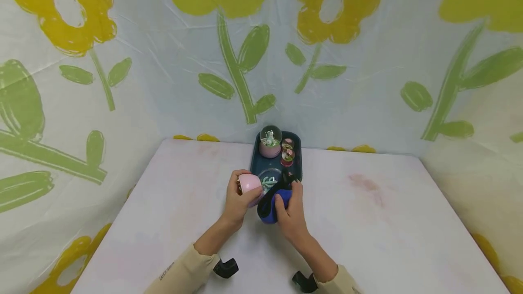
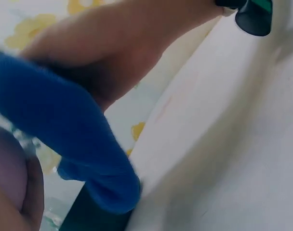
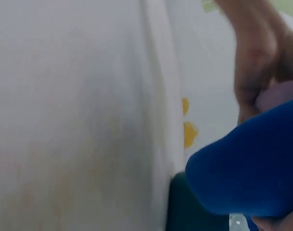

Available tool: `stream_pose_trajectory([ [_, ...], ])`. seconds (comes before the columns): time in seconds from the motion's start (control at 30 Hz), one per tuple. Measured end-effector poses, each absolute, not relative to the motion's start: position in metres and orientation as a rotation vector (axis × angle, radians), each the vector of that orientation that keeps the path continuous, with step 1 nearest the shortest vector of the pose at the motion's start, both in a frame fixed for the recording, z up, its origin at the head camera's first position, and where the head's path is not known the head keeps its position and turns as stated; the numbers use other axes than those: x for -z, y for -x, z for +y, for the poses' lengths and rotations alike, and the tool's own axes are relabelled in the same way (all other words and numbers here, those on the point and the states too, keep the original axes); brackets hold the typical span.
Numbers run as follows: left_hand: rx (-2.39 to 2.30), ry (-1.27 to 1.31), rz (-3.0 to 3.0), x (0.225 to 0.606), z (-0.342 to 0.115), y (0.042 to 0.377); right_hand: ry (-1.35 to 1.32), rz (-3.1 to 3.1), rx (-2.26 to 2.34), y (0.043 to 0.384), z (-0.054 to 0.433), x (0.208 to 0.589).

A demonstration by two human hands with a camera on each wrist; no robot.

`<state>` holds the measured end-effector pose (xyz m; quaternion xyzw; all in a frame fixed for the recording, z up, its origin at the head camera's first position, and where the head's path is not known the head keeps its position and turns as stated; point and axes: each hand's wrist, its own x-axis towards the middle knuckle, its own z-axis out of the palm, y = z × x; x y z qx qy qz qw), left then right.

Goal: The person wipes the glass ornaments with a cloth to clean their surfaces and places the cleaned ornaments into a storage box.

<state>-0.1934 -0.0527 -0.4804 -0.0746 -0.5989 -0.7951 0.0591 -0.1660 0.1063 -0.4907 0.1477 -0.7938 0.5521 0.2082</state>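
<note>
My left hand (image 1: 236,203) grips the pink base (image 1: 250,184) of a snow globe, thumb across it. The globe is tipped on its side, and its clear dome (image 1: 268,180) with pale green figures inside points right. My right hand (image 1: 293,217) holds a soft blue cloth (image 1: 269,214) with a black strap (image 1: 267,196), just right of the globe. Whether cloth and dome touch cannot be told. In the left wrist view the blue cloth (image 2: 74,115) hangs in a fold beside the pink base (image 2: 6,163).
Beyond my hands, a dark teal tray (image 1: 267,165) lies near the table's back edge. On it stand another pink-based snow globe (image 1: 270,149) and two small globes, one nearer (image 1: 288,155). The white table (image 1: 367,221) meets a flower-printed backdrop (image 1: 171,103).
</note>
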Motion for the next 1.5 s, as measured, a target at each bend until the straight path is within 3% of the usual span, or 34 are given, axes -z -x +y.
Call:
stream_pose_trajectory([
  [0.4,2.158,0.382,-2.265,0.472,-0.066,0.204,-0.805,-2.515,-0.772,0.175,0.13,0.476],
  [0.6,2.344,0.562,-2.351,0.477,-0.077,0.209,-0.959,-2.519,-0.764,0.182,0.145,0.465],
  [0.77,2.562,0.731,-2.252,0.479,-0.08,0.213,-0.946,-2.416,-1.17,0.192,0.151,0.468],
  [0.9,2.811,0.722,-2.07,0.484,-0.081,0.213,-0.906,-2.196,-1.662,0.194,0.15,0.478],
  [1.1,3.032,0.601,-1.783,0.495,-0.072,0.209,-0.429,-1.954,-2.218,0.177,0.138,0.481],
  [1.2,3.063,0.5,-1.696,0.494,-0.067,0.208,-0.249,-1.887,-2.261,0.17,0.131,0.483],
  [1.5,3.011,0.2,-1.548,0.49,-0.059,0.205,-0.311,-1.893,-1.738,0.171,0.103,0.5],
])
